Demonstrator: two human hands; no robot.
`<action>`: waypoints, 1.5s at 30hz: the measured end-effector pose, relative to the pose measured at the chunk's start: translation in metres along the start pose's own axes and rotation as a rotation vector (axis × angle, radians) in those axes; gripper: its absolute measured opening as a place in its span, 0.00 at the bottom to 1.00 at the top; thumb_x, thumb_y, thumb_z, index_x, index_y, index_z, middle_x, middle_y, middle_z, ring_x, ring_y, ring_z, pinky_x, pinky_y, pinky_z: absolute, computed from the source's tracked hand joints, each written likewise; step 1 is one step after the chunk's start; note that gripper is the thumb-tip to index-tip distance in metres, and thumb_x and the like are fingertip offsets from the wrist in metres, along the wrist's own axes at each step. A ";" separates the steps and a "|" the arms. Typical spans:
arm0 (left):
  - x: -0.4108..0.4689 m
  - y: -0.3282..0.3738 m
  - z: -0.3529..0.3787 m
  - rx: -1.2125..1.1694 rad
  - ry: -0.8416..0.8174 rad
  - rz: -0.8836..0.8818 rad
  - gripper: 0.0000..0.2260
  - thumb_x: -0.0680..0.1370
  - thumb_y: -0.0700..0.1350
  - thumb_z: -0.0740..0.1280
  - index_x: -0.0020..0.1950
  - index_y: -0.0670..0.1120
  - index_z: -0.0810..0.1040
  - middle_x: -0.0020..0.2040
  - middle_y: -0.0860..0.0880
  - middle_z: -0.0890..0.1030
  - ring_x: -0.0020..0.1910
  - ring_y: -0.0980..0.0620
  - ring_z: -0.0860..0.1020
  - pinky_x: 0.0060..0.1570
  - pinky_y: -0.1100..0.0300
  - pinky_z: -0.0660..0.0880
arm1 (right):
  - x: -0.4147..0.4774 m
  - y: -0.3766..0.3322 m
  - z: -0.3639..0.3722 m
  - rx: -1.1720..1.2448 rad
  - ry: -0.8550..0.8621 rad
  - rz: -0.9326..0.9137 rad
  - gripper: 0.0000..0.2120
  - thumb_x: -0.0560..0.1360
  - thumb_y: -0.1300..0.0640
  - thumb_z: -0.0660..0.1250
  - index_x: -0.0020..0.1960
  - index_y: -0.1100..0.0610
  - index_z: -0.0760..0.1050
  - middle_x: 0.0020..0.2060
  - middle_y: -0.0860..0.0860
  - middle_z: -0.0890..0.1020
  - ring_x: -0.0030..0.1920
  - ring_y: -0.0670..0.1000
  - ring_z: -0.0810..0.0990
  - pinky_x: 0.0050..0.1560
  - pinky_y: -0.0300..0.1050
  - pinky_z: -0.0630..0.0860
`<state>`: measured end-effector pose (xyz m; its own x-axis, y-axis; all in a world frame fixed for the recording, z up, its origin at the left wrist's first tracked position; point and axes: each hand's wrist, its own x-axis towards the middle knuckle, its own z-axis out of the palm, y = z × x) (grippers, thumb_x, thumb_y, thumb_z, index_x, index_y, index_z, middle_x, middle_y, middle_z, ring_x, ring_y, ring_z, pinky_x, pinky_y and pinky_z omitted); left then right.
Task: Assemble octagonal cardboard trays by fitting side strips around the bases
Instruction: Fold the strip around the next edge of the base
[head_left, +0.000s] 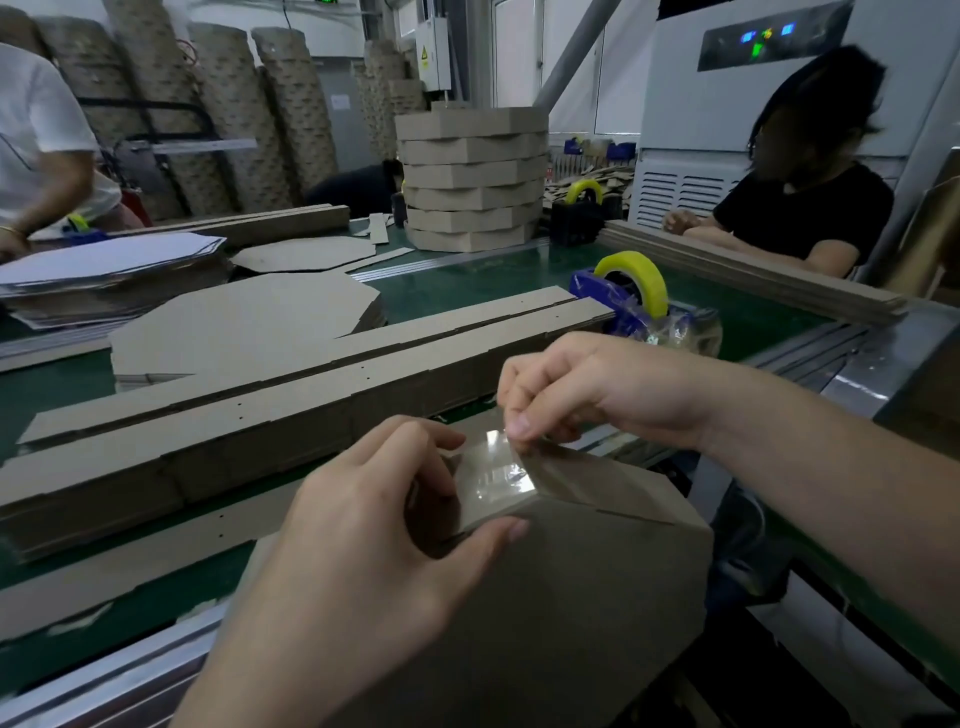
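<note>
A brown octagonal cardboard tray (571, 597) is held base-up at the table's near edge, tilted toward me. My left hand (374, 551) grips its side wall, thumb pressed on the base by the corner. A piece of clear tape (496, 473) lies across the side strip's seam. My right hand (587, 389) pinches the tape's upper end with thumb and forefinger. Long side strips (234, 421) lie in stacks just beyond the tray. A pile of flat octagonal bases (244, 322) sits behind them.
A blue tape dispenser (634, 301) with a yellow roll stands at the right. A stack of finished trays (470, 176) rises at the back, a black dispenser (579, 213) beside it. A person in black (800, 208) sits right; another in white (41, 135) is left.
</note>
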<state>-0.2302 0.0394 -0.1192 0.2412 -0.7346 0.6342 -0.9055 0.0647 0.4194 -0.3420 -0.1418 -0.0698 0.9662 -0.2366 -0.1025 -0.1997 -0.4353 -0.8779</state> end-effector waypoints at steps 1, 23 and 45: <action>-0.001 0.000 0.000 -0.002 -0.001 -0.005 0.18 0.65 0.65 0.69 0.36 0.53 0.69 0.50 0.60 0.80 0.45 0.61 0.79 0.39 0.65 0.75 | 0.001 0.001 0.000 0.002 -0.014 0.015 0.07 0.68 0.61 0.71 0.32 0.55 0.79 0.36 0.45 0.78 0.35 0.40 0.75 0.38 0.34 0.70; -0.005 -0.002 -0.003 -0.014 -0.101 -0.013 0.20 0.69 0.63 0.67 0.54 0.54 0.84 0.54 0.59 0.80 0.50 0.63 0.79 0.50 0.72 0.74 | 0.007 -0.001 -0.008 -0.071 -0.104 0.104 0.09 0.66 0.58 0.71 0.28 0.52 0.80 0.37 0.51 0.78 0.32 0.41 0.74 0.35 0.35 0.68; -0.016 -0.006 -0.012 -0.019 -0.077 -0.002 0.19 0.70 0.61 0.67 0.52 0.50 0.85 0.48 0.59 0.79 0.46 0.63 0.79 0.44 0.75 0.71 | 0.014 0.021 -0.002 -0.313 -0.193 0.292 0.27 0.58 0.26 0.63 0.39 0.49 0.77 0.33 0.46 0.75 0.34 0.47 0.71 0.38 0.41 0.67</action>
<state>-0.2248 0.0590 -0.1245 0.2146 -0.7842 0.5822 -0.8984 0.0755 0.4327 -0.3330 -0.1558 -0.0887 0.8687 -0.2355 -0.4357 -0.4791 -0.6227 -0.6186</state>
